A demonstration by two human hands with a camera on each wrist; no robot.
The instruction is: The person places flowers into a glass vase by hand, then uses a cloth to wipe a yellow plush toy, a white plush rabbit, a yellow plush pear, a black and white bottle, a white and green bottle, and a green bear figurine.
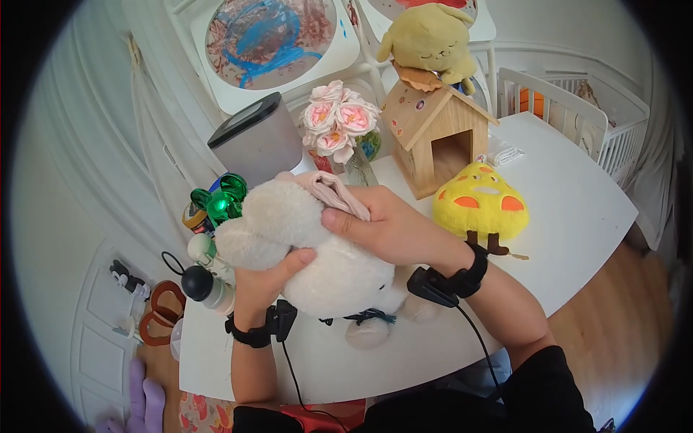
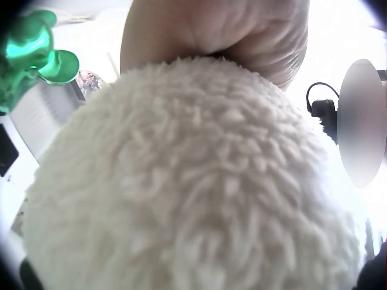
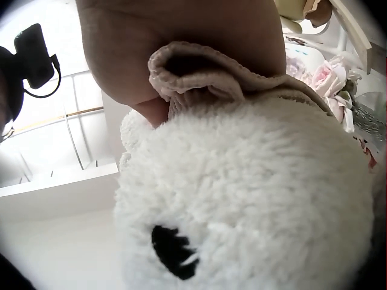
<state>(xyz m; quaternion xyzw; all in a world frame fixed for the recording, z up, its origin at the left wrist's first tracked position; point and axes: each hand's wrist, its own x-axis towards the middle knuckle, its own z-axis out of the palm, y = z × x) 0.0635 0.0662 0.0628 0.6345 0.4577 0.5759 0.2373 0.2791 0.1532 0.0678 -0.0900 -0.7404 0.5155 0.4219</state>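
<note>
A white fluffy plush toy (image 1: 332,278) is held over the white table, its head toward the table's front edge and a dark cord at its neck. The left hand (image 1: 271,285) grips its left side, thumb on top, fingers hidden beneath. The right hand (image 1: 386,227) pinches a folded pink cloth piece (image 1: 336,195) against the plush. In the left wrist view white fur (image 2: 199,181) fills most of the picture below the left hand (image 2: 214,36). The right wrist view shows a black eye patch (image 3: 174,251) on the plush, under the right hand (image 3: 181,42) and the pink cloth (image 3: 205,72).
Behind stand a grey bin (image 1: 260,141), pink flowers (image 1: 339,119) and a wooden house (image 1: 437,133) topped by a tan plush (image 1: 429,43). A yellow plush (image 1: 481,202) sits right; a green shiny ornament (image 1: 224,202) and black-capped bottle (image 1: 209,286) stand left.
</note>
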